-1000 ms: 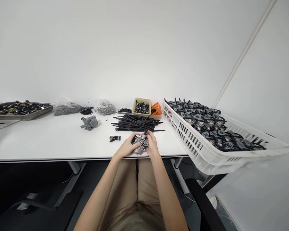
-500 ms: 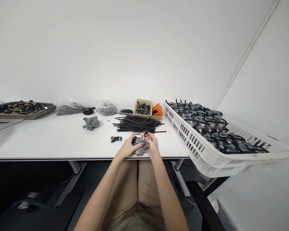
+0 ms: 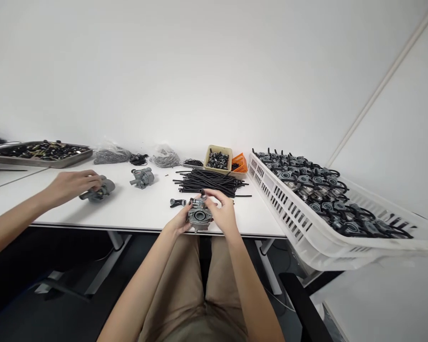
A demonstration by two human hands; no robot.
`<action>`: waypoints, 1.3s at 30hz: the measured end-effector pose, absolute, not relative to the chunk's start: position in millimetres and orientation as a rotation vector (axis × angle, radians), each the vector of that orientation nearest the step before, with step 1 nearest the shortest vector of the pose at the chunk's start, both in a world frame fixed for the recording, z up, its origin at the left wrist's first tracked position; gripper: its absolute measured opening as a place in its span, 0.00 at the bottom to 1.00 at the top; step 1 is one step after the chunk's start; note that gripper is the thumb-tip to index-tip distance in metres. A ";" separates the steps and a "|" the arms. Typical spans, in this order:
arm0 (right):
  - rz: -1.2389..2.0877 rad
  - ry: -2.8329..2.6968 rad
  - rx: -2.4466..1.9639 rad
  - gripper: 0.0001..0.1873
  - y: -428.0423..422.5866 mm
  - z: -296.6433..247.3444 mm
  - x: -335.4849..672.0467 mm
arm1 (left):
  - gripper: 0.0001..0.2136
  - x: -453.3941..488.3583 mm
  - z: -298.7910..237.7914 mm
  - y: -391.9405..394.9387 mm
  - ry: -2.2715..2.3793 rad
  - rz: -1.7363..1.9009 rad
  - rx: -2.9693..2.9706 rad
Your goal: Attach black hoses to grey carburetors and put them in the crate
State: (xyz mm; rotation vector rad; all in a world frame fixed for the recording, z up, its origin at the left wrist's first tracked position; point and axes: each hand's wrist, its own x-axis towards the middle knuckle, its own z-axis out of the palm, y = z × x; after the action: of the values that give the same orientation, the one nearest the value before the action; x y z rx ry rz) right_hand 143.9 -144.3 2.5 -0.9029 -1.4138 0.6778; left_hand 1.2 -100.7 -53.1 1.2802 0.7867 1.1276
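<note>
Near the table's front edge, a grey metal carburetor [image 3: 200,217] is held between my two hands, its round bore facing me. My left hand [image 3: 179,219] is closed on its left side. On the upper right side are the fingers of my right hand [image 3: 222,213], closed by a small black rubber piece [image 3: 202,192] that stands up from its top; whether they touch that piece I cannot tell. A black elbow fitting with a grey end [image 3: 177,203] lies just left of the carburetor. Behind it is a pile of black rubber hoses [image 3: 209,181].
A co-worker's hand [image 3: 73,186] grasps another carburetor [image 3: 102,190] at left; a further carburetor [image 3: 142,177] stands nearby. A white crate [image 3: 281,204] of carburetors is at right. Behind are a cream bin [image 3: 218,148], an orange basket [image 3: 240,162], plastic bags [image 3: 111,154] and a metal tray [image 3: 66,163].
The carburetor in my hands has turned so its bore faces me, with the black piece now at its upper middle. A co-worker's hand with another carburetor has come in from the left.
</note>
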 end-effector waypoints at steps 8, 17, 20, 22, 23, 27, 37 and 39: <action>-0.039 -1.642 -1.791 0.15 -100.6 -47.8 210.6 | 0.28 0.1 -34.1 -92.2 0.702 1.251 0.828; -0.166 -1.739 -1.947 0.14 -91.4 -53.3 203.5 | 0.25 -5.0 -37.0 -90.7 0.615 1.247 0.520; -0.162 -1.729 -1.963 0.14 -91.9 -53.1 204.2 | 0.23 -2.9 -33.8 -93.2 0.575 1.233 0.424; -0.166 -1.717 -1.964 0.12 -91.9 -53.3 204.7 | 0.21 -2.2 -31.7 -93.9 0.540 1.222 0.358; -0.164 -1.715 -1.957 0.11 -91.6 -53.7 204.9 | 0.21 -2.0 -30.9 -94.1 0.524 1.218 0.327; -0.142 -1.727 -1.916 0.11 -88.2 -56.7 206.0 | 0.19 -1.6 -30.2 -94.8 0.484 1.223 0.275; 0.294 -1.337 -1.337 0.10 -83.3 -57.2 210.9 | 0.19 0.7 -31.6 -92.0 0.493 1.189 0.296; 0.408 -1.220 -1.197 0.10 -79.6 -46.6 210.6 | 0.19 1.0 -32.5 -90.8 0.503 1.198 0.289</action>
State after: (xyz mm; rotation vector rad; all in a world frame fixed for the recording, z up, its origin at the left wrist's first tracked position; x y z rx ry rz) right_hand 210.6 -79.6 -46.6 -1.1969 -1.2203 0.4081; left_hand 1.0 -90.8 -32.5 0.2886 0.5033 1.1979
